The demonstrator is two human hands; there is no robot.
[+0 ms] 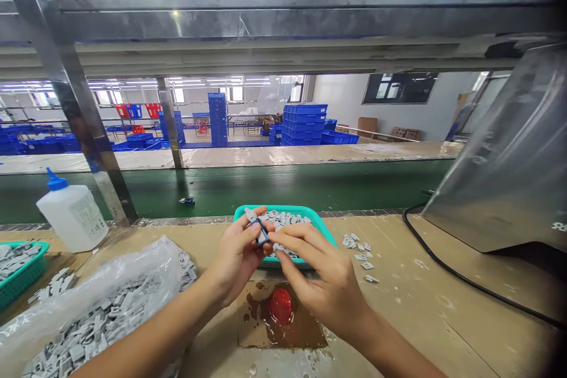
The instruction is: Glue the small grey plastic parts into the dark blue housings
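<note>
So from the head cam, everything sits around a teal plastic basket [283, 209] right at the front edge of the workbench, heaped with small grey plastic pieces [286, 220]. Just above the basket's near side, the left hand [237, 254] is pinching a small grey piece with a dark blue strip on it [260, 233], fingers curled tight around it. The right hand [323, 269] comes in from the other side, fingers stretched out and bent a bit, with the fingertips [277, 237] right by that piece. Honestly can't tell if they're gripping it or just touching it.

Right of the basket, a few loose grey pieces [357, 247] lie on the tan tabletop [398, 313], and a black cable [460, 283] curves past them further out. Toward the camera from the basket there's a shiny red blob [281, 306] on a brown-stained cardboard sheet [305, 333].

Left of the basket, a clear plastic bag [146, 266] is stuffed with more grey pieces, and past it sits a second teal basket [38, 263], also loaded. A white bottle with a blue nozzle [71, 215] lies tilted behind the bag. Beyond the basket runs a green conveyor belt [230, 186] with a small dark item [186, 201] on it, and way past that are stacks of blue crates [303, 124].
</note>
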